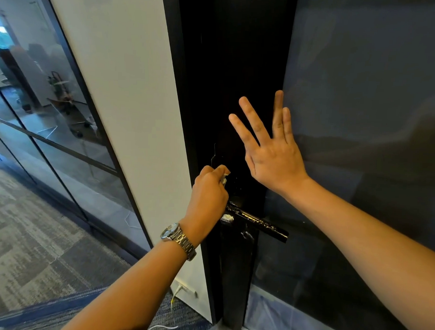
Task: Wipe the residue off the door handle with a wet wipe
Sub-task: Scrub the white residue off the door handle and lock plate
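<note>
Left hand (208, 193) fingers curl round the wet wipe (223, 180), just above the door handle (260, 222). Right hand (273, 158) fingers are spread against the door (362, 95). White residue (227, 217) remains at the handle's base, so wiping appears incomplete.

No text, label, brand or number can be read; the wristwatch (171, 232) dial, lower centre, is too small.
</note>
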Demonstrator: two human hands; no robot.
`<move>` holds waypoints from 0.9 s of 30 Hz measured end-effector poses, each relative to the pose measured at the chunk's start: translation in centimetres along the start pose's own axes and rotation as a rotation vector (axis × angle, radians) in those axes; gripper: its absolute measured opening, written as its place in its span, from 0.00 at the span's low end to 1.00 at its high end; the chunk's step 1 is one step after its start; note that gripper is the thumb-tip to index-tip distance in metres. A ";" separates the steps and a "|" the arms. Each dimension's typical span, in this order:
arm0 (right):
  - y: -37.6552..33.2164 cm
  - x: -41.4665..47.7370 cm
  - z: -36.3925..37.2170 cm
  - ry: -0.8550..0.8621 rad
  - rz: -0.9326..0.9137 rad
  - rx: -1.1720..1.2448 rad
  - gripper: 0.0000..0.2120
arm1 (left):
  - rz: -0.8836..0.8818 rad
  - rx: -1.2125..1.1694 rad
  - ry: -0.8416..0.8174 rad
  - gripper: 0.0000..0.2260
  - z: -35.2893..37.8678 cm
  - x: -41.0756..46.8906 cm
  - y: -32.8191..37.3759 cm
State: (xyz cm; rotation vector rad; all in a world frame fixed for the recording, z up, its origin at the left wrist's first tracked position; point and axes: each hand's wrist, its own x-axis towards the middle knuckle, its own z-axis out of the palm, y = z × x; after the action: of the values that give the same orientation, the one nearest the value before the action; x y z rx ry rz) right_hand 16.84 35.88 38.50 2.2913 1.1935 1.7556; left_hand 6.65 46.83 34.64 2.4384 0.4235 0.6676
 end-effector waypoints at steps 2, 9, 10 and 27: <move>0.1 0.0 0.0 0.001 0.000 -0.011 0.32 | -0.011 -0.006 0.000 0.15 0.0 0.0 0.1; 0.1 0.1 -0.1 -0.012 -0.005 -0.020 0.31 | -0.084 -0.056 0.020 0.15 0.2 0.3 0.4; 0.1 0.1 -0.1 -0.015 -0.004 -0.017 0.31 | -0.090 -0.055 0.018 0.15 0.3 0.3 0.3; 0.2 0.2 -0.1 -0.030 0.000 0.000 0.31 | -0.182 -0.135 -0.005 0.16 0.1 0.3 0.0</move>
State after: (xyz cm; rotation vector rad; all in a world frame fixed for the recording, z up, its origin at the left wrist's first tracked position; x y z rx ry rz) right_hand 16.87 35.78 38.84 2.3093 1.1881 1.7143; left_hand 6.98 46.88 34.66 2.2421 0.5713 0.5921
